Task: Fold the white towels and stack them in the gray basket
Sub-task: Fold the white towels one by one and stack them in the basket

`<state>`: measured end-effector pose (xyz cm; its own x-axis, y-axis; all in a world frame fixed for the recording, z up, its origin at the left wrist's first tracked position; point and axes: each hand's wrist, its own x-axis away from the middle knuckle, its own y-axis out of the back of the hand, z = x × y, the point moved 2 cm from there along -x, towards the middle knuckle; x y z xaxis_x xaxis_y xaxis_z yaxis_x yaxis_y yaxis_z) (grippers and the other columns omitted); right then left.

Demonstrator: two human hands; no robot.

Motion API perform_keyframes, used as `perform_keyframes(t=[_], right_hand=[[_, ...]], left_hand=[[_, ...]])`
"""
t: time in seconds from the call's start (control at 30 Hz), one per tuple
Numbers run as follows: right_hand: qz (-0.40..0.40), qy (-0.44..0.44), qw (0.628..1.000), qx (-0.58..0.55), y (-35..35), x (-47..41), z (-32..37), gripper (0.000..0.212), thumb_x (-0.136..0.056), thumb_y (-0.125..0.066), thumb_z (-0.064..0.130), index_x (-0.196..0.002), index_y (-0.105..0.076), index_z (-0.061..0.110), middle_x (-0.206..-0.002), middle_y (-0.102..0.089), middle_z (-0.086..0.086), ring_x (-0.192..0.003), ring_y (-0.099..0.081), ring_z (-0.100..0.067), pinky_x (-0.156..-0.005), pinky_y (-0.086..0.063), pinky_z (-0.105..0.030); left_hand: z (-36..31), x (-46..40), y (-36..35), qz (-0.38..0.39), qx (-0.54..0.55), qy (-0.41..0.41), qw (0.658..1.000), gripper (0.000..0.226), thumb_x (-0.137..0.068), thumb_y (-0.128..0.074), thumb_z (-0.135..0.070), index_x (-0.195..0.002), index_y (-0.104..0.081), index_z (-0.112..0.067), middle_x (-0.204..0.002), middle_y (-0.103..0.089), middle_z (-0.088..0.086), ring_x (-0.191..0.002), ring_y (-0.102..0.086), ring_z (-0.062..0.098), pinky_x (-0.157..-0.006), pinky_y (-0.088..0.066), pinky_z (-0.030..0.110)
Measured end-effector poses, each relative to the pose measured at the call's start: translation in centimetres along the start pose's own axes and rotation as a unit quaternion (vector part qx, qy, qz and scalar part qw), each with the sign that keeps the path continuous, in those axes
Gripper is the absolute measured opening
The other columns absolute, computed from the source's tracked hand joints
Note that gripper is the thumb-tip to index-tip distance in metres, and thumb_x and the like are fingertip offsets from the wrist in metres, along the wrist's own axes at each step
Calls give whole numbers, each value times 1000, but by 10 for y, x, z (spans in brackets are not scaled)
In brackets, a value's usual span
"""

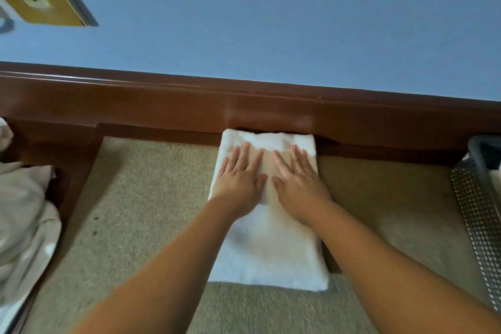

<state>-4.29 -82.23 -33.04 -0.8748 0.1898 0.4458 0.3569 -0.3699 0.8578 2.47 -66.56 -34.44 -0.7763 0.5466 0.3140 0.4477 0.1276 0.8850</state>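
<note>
On the carpet: narrow folded white terry towel [267,247], laid lengthwise for another fold.
Hands: left hand [238,176] and right hand [296,179] press flat, fingers straight, gripping nothing, smoothing creases.
Far right: gray perforated plastic basket [479,214], within reach for stacking.

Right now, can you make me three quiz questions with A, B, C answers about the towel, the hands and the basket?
1. Where is the gray basket?
A. At the right edge of the view
B. On top of the folded towel
C. At the left edge of the view

2. How many hands touch the folded white towel?
A. None
B. One
C. Two

3. How do the hands lie on the towel?
A. Curled into fists
B. Flat, with straight fingers
C. Pinching one corner

Answers:
1. A, since the basket's perforated wall shows at the far right, apart from the towel.
2. C, since the left hand and the right hand both rest on its far half, side by side.
3. B, since all the fingers are spread straight, pressing down.
</note>
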Motion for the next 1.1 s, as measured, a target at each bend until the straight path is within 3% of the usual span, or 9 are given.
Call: perform_keyframes(t=[0.1,0.2,0.33,0.47,0.6,0.7,0.83,0.9,1.1], right_hand=[[10,-47,998,-52,-4,40,21,65,-111,-28,36,-164,11,35,-169,29,-1,-155,27,-20,-129,5,-41],[-31,-29,997,-61,-43,91,34,65,-111,-23,43,-163,14,34,-167,32,-1,-154,30,-19,-129,6,-39],[-85,13,996,-23,-89,109,6,67,-108,-15,57,-164,12,31,-169,27,-3,-154,30,-20,-128,8,-42],[-123,26,992,-7,-95,101,-5,68,-110,-20,55,-166,5,26,-172,19,-4,-157,24,-22,-129,6,-44],[-81,-12,997,11,-87,101,6,69,-110,-15,54,-164,14,24,-168,30,-7,-153,32,-25,-129,3,-49],[-54,-33,998,-17,-78,107,27,69,-108,-16,48,-163,15,20,-166,34,-9,-152,35,-27,-129,7,-46],[-138,55,988,32,-115,137,27,65,-110,-16,41,-165,-5,9,-172,5,-15,-160,10,-31,-129,-12,-47],[-154,61,986,29,-128,134,15,64,-112,-23,40,-165,-9,8,-173,-1,-15,-160,4,-30,-130,-13,-48],[-98,67,993,26,-117,132,11,65,-111,-9,47,-163,15,17,-170,26,-4,-155,30,-20,-129,4,-43]], left_hand=[[-8,42,3,-15,0,-1,1000,61,-111,-23,-49,-167,-3,-34,-173,17,2,-158,20,20,-129,9,40],[-7,103,-24,-48,5,28,998,61,-109,-22,-52,-166,-5,-38,-173,15,3,-159,18,21,-130,6,43],[7,127,-59,-35,23,53,998,65,-108,-19,-59,-163,12,-45,-171,24,-4,-157,26,16,-129,10,40],[4,112,-61,-32,23,55,998,64,-107,-10,-60,-157,27,-45,-167,34,-4,-153,34,17,-126,18,39],[0,115,-49,7,0,67,998,65,-107,-7,-58,-157,32,-40,-166,37,0,-151,37,19,-123,22,39],[-11,122,-41,4,-12,61,998,64,-109,-10,-53,-160,23,-33,-166,34,4,-151,36,20,-125,21,42],[-11,150,-69,-43,3,-1,999,61,-112,-18,-46,-165,8,-33,-171,25,1,-155,31,16,-127,17,39],[-5,152,-86,-64,5,-1,998,61,-112,-20,-43,-167,4,-31,-173,18,0,-158,22,16,-128,12,40],[0,149,-74,-31,5,-33,999,62,-109,-7,-49,-163,18,-33,-168,31,-4,-152,36,12,-128,14,40]])
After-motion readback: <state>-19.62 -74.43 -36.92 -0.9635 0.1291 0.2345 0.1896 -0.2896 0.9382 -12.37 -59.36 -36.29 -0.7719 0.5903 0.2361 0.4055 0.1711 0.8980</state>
